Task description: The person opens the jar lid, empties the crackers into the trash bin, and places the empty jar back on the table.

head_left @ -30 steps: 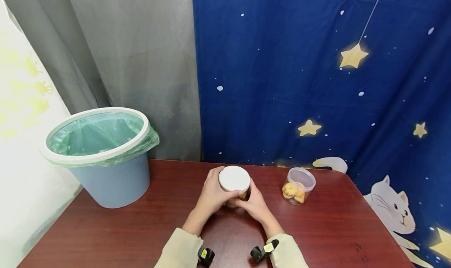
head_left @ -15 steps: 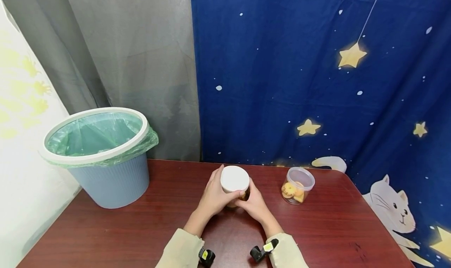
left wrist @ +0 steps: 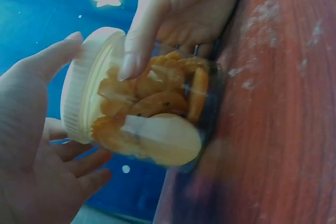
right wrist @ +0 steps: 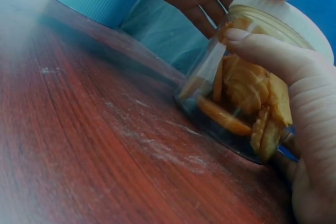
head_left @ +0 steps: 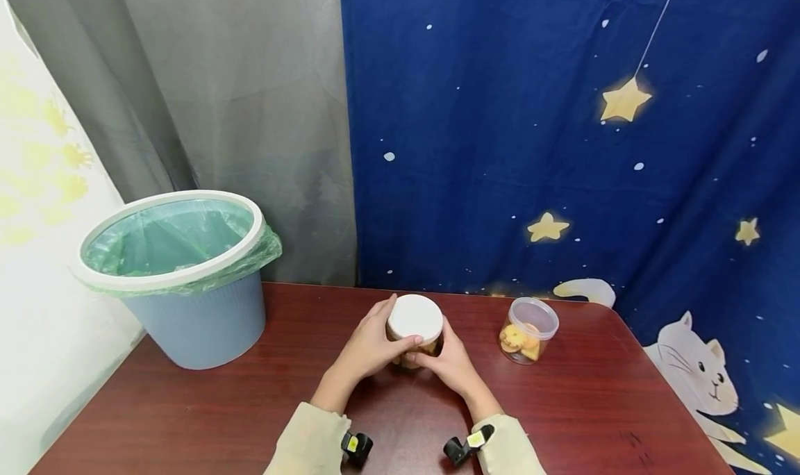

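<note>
A clear jar (left wrist: 157,103) of golden-brown cookies stands on the table in front of me, topped by a white ribbed lid (head_left: 415,318). My left hand (head_left: 367,346) holds the lid from the left, its thumb on the near rim and other fingers round the far side. From the right, my right hand (head_left: 455,362) grips the jar's body, with the thumb pressed across the clear wall below the lid. Both wrist views show the lid seated on the jar's mouth. Part of the right hand's fingers is hidden behind the jar.
A second clear tub (head_left: 528,329) with several cookies stands to the right on the dark red table (head_left: 594,392). At the left is a blue bin (head_left: 206,322) with a white rim and a green liner. Curtains hang behind the table.
My left hand and forearm have shifted a little to the left, and its thumb has moved along the lid's near rim. The right hand keeps its hold on the jar.
</note>
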Tool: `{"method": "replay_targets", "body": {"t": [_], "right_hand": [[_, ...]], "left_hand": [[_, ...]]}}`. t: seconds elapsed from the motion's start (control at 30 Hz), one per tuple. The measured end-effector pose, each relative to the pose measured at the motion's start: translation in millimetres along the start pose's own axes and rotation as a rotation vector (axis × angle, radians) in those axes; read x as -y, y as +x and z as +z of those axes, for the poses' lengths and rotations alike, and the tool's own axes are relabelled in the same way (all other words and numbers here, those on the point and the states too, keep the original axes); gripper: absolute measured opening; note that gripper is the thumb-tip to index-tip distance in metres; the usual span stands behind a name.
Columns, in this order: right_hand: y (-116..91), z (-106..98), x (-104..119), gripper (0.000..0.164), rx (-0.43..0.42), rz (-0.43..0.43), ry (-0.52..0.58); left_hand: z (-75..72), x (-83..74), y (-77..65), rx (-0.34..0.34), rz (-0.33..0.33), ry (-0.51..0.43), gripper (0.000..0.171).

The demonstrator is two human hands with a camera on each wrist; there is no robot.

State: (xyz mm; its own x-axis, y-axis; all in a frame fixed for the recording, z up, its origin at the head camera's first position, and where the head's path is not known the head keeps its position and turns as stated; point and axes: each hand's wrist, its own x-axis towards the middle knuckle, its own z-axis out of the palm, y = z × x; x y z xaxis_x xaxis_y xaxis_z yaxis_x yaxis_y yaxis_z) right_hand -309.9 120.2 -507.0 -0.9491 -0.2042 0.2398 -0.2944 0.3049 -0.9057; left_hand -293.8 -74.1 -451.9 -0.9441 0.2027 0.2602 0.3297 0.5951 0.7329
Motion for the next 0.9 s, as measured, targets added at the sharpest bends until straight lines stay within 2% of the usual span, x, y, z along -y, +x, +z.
{"method": "replay_targets", "body": {"t": [0.17,0.23,0.47,0.67,0.9], "right_hand": [[-4.6,-2.5,16.6,0.088,0.02,-0.006,0.001],[-3.6,-1.3,12.9,0.089,0.015,0.0,0.004],[3.1,1.5,-9.8,0.091,0.012,0.003,0.008],[3.6,0.2,-12.9,0.094,0.019,-0.022,0.001],[3.7,-0.1,-13.0,0.094,0.008,-0.033,0.002]], "left_hand": [[-6.0,3.0,-1.4,0.064,-0.013,-0.004,0.102],[-7.8,3.8,-1.5,0.075,-0.014,-0.009,0.102],[-14.7,0.3,-2.4,0.058,0.01,0.053,0.093],[-24.1,-6.1,-4.7,0.048,0.004,0.102,0.083],[-29.9,-3.5,-0.4,0.025,-0.014,0.123,0.068]]}}
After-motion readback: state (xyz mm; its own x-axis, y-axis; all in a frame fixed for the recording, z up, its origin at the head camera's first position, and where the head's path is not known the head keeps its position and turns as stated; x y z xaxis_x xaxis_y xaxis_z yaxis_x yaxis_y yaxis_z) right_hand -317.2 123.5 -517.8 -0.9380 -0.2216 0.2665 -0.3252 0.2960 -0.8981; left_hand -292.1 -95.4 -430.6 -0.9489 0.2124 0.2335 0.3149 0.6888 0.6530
